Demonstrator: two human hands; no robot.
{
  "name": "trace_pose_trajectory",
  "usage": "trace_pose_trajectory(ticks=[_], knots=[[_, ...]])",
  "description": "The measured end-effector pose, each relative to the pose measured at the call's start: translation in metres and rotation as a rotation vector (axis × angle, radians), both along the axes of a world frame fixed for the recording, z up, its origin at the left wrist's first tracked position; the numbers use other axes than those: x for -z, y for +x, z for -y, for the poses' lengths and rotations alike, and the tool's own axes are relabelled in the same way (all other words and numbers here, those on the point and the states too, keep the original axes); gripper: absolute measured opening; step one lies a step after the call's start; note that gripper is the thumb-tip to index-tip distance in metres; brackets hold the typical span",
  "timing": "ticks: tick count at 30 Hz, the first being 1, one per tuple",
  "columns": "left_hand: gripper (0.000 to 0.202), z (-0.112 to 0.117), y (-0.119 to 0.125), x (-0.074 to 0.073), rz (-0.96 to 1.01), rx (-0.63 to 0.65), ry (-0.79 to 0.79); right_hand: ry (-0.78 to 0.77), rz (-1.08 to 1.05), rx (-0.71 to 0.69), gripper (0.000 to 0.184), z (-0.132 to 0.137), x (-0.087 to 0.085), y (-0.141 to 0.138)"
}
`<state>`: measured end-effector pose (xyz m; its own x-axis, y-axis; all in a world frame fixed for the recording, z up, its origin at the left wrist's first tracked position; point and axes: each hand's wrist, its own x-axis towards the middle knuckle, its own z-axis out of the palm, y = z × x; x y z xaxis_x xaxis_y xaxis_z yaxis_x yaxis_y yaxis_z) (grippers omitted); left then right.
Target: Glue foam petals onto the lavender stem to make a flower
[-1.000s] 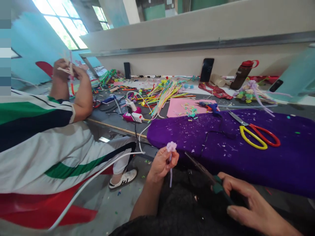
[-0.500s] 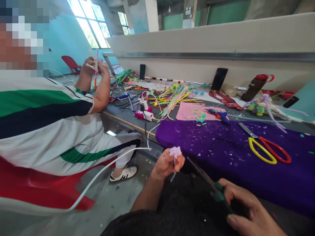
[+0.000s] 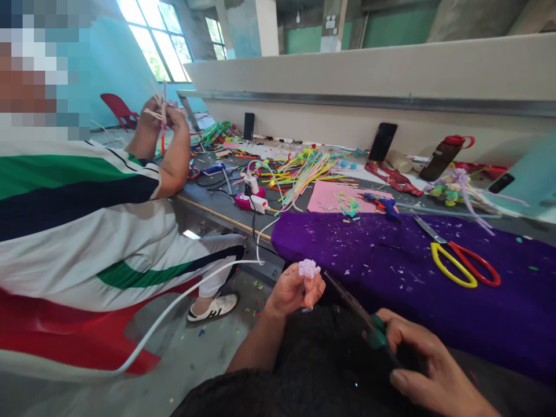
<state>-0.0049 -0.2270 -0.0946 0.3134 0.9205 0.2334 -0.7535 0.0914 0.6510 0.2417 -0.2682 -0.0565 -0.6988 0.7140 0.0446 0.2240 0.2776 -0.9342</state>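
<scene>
Low in the middle, my left hand [image 3: 292, 294] pinches a small pale lilac flower [image 3: 309, 268], which looks made of fuzzy pipe cleaner. Its looped petals face up above my fingertips; a short tail shows under the hand. My right hand [image 3: 428, 359] is wrapped round the dark green handles of a pair of scissors [image 3: 351, 301]. The blades look closed or nearly so, and their tip points at the flower from the right, a little apart from it. Dark clothing on my lap lies beneath both hands.
A purple cloth [image 3: 382, 272] with scraps covers the near table; yellow-and-red scissors [image 3: 456, 260] lie on it. Behind are a pink sheet [image 3: 324, 197], a blue glue gun [image 3: 384, 204], pipe cleaners [image 3: 304, 174], a power strip [image 3: 252, 200] and a bottle [image 3: 441, 157]. A co-worker [image 3: 108, 179] sits left.
The flower has turned in my left fingers, so its petals show more fully and less of the tail hangs down. My right hand and the scissors have shifted slightly left and up.
</scene>
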Motion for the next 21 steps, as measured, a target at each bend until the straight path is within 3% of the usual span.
trace_pose_trajectory(ticks=[11, 21], knots=[[0.035, -0.002, 0.002, -0.001, 0.035, -0.028, -0.068, 0.023, 0.005, 0.049, 0.022, -0.003, 0.007, -0.002], [0.025, 0.001, -0.003, -0.003, -0.178, -0.134, 0.013, 0.027, 0.004, 0.065, 0.024, -0.003, 0.009, 0.004]])
